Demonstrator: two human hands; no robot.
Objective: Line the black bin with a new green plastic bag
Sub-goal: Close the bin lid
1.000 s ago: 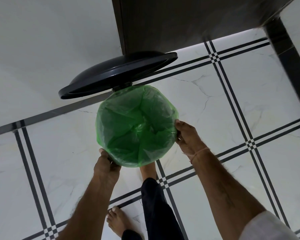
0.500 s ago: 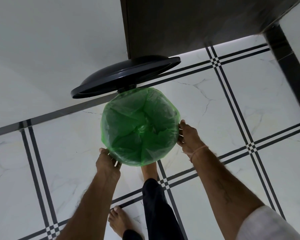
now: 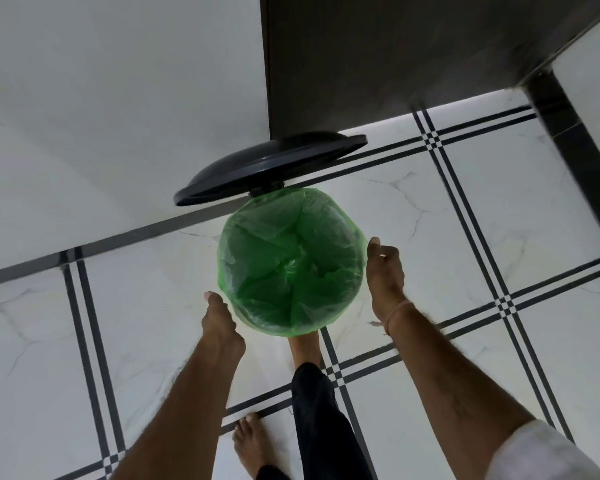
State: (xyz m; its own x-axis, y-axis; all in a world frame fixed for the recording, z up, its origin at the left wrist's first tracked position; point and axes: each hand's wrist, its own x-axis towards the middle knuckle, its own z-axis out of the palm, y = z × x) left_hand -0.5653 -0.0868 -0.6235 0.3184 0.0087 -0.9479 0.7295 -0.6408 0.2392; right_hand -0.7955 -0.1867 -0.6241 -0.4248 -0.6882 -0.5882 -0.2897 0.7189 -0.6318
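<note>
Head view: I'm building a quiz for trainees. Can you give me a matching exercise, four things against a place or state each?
Things:
1. black lid
2. green bag
3. left hand
4. right hand

Places or states:
a. thread round its wrist, right of the bag
b. raised, farthest from the person
c. spread open, in the middle
d. at the bag's near-left edge

Pairs: 1-b, 2-c, 3-d, 4-a.

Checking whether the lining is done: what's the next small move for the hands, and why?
Probably draw the left hand and right hand clear: the green bag already lies folded outward all round where it shows, and the lid stands open.
</note>
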